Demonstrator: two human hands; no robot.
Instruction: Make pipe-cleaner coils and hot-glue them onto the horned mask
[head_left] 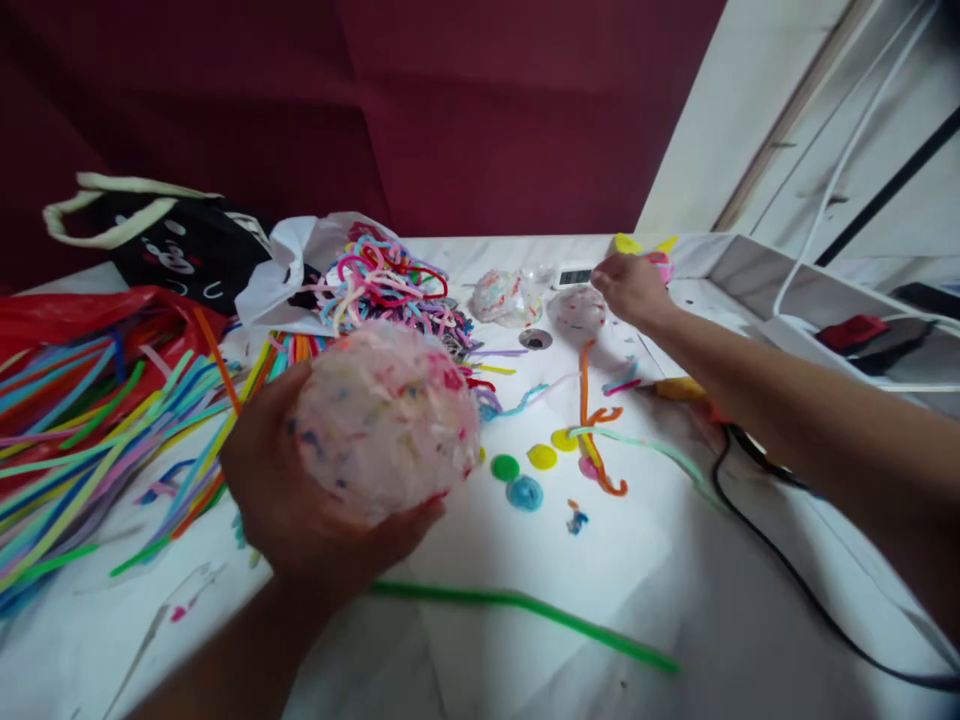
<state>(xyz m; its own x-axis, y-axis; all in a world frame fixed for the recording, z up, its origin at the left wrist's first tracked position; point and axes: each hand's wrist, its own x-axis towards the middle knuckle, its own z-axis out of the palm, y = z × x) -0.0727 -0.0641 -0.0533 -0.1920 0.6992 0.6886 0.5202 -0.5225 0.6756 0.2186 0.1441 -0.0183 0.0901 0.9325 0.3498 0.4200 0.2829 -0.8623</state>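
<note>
My left hand (300, 510) cups a big, pale, speckled ball (386, 420) of wrapped scraps just above the white table (675, 600). My right hand (634, 288) reaches far across the table, its fingers curled beside a smaller speckled ball (576, 310) and a yellow and pink object (649, 252); what the fingers grip is hidden. Another small clear bundle (504, 296) lies to the left of that ball.
Coloured pipe cleaners (90, 420) spread over a red bag at left, with a curly tangle (390, 280) on a white bag. A black tote (172, 245) sits behind. Small coiled discs (525, 475), an orange stem (592, 420), a green stem (525, 605) and a black cable (780, 560) lie nearby.
</note>
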